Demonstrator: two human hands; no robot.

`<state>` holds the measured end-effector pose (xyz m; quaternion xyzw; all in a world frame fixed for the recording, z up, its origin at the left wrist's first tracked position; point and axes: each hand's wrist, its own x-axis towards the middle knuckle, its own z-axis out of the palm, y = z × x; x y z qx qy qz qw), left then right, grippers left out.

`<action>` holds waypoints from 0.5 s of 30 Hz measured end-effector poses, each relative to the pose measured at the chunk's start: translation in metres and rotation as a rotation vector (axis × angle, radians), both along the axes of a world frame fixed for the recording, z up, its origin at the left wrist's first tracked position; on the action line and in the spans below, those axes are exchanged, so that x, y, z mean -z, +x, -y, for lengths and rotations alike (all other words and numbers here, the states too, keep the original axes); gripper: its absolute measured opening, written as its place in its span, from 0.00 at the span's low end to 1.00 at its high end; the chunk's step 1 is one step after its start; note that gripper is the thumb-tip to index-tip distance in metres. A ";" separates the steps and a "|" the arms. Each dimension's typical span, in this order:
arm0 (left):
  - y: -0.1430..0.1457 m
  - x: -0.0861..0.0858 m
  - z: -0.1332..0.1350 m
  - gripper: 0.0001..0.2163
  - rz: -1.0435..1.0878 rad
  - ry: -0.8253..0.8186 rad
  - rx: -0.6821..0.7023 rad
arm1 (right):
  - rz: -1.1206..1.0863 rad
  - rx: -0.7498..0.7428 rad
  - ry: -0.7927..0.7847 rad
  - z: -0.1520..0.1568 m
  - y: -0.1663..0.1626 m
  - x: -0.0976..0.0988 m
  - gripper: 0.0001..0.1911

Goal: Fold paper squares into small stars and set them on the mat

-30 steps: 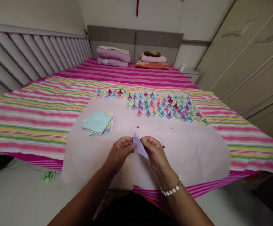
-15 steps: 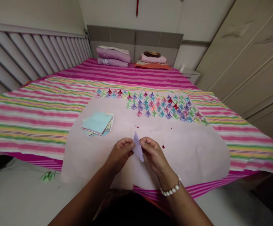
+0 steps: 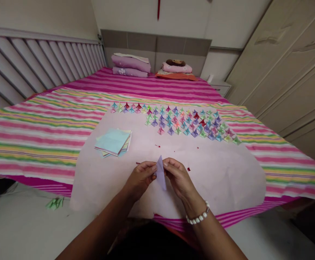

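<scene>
My left hand [image 3: 140,178] and my right hand [image 3: 179,177] both pinch a small folded lilac paper [image 3: 160,173] between their fingertips, held upright just above a large pale pink sheet [image 3: 217,169] spread on the bed. The right wrist wears a white bead bracelet [image 3: 199,217]. A stack of pastel square papers [image 3: 113,142] lies to the left of the hands. Several rows of small folded paper shapes [image 3: 183,122] in many colours lie farther back on the sheet.
The bed has a pink, green and yellow striped cover [image 3: 35,126], with folded bedding [image 3: 131,65] and pillows [image 3: 177,69] at the headboard. A slatted rail [image 3: 38,61] runs along the left, wardrobe doors [image 3: 290,68] on the right. Green paper scraps [image 3: 55,203] lie on the floor.
The lilac paper has been folded narrower between my fingers and now stands more upright; both hands have stayed in nearly the same place.
</scene>
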<state>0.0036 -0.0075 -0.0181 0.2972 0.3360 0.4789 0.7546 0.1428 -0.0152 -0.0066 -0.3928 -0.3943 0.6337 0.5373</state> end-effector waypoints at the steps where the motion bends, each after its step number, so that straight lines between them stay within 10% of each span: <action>1: 0.000 0.000 0.000 0.11 -0.002 0.003 0.002 | 0.013 0.008 0.005 0.000 0.000 0.001 0.11; 15: -0.001 -0.001 0.000 0.12 0.027 -0.082 0.004 | 0.047 0.022 0.024 -0.001 0.002 0.000 0.12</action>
